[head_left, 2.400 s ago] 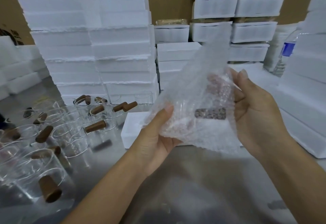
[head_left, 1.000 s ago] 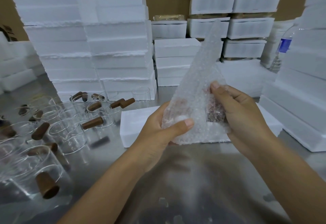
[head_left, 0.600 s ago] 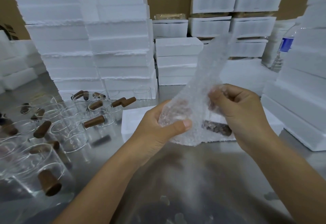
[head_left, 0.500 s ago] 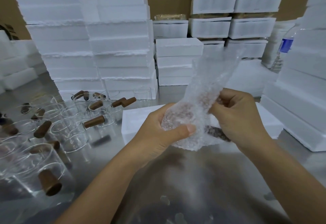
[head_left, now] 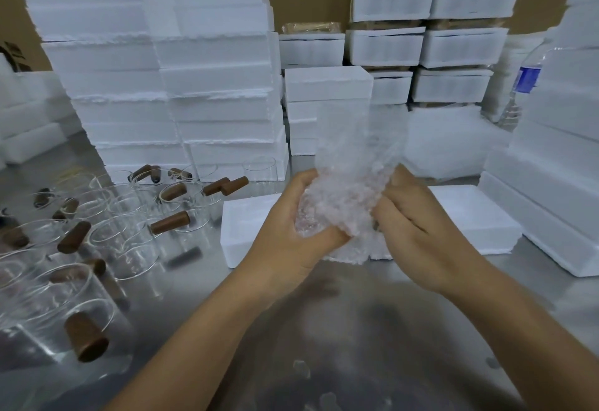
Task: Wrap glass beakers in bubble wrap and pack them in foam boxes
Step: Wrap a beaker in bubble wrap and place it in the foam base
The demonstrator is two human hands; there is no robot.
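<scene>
Bubble wrap [head_left: 343,203] — beaker inside hidden — clutched between left hand [head_left: 291,226] and right hand [head_left: 418,226], fingertips buried

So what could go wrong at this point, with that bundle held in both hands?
1. The top flap of the bubble-wrap bundle stands loose above the left hand and right hand. Left untucked, the wrap might open and its contents slip onto the metal table.
2. Bare beakers crowd close together beside the left forearm. A careless swing could knock them.
</scene>
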